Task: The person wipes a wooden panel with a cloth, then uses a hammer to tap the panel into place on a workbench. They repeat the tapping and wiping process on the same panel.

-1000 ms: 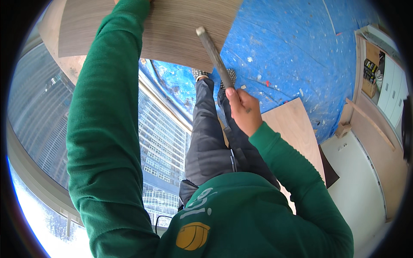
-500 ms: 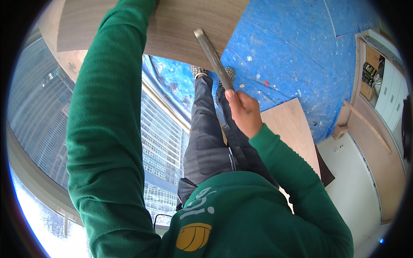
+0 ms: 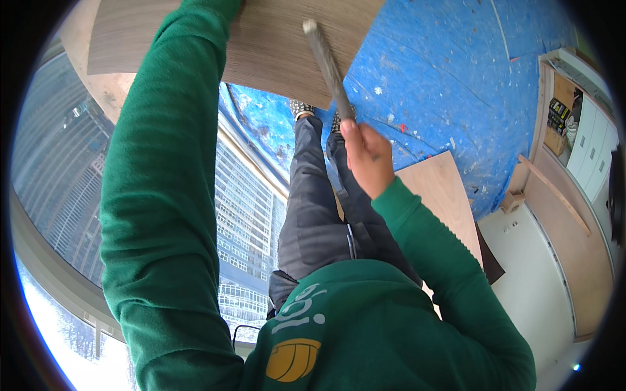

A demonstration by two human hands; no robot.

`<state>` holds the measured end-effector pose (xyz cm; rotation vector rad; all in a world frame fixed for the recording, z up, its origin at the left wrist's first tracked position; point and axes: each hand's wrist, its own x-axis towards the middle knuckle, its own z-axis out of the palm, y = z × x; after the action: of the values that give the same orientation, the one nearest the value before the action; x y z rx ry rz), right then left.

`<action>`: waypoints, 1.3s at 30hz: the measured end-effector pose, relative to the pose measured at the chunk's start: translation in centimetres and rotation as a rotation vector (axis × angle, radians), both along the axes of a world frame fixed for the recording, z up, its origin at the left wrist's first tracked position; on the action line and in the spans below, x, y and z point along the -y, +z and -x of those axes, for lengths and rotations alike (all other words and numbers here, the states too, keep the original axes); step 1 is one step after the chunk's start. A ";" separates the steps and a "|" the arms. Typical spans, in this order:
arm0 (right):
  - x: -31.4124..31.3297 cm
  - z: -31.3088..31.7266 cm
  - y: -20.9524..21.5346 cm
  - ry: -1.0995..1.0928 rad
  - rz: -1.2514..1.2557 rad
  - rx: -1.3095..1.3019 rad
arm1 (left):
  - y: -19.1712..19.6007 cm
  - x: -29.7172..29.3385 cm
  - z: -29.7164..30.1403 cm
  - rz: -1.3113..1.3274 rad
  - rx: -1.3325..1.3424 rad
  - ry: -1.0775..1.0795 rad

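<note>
Grey stick [image 3: 328, 73] in right hand [image 3: 369, 158], brown panel [image 3: 277, 55]

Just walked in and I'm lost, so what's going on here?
A person in a green sweatshirt holds a grey-brown stick in the right hand, its pale tip in front of a wood-grain panel; whether they touch isn't clear. The left sleeve extends over the panel, with the left hand out of view. Blue sheeting lies underfoot.

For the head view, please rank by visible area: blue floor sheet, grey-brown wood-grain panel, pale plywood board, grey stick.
1. Blue floor sheet
2. Grey-brown wood-grain panel
3. Pale plywood board
4. Grey stick
</note>
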<state>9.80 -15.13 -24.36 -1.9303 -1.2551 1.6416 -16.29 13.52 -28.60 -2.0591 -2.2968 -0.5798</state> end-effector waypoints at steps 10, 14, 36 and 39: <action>-1.2 -0.5 -1.9 -0.189 0.138 -0.056 | -0.3 -0.1 0.2 -0.025 0.012 -0.010; -0.9 -0.2 -0.6 -0.051 0.145 -0.036 | -0.2 0.0 0.1 -0.041 0.021 -0.019; -11.8 -10.3 0.9 -0.246 -0.141 0.207 | 1.6 -0.3 -0.6 0.134 -0.029 0.061; -22.9 -10.8 2.0 0.026 -0.513 0.308 | 2.0 -0.3 -0.7 0.166 -0.027 0.055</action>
<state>20.59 7.75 -22.37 -1.8717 -1.6264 0.9191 -15.62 13.84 -26.64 -2.0482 -2.4537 -0.3682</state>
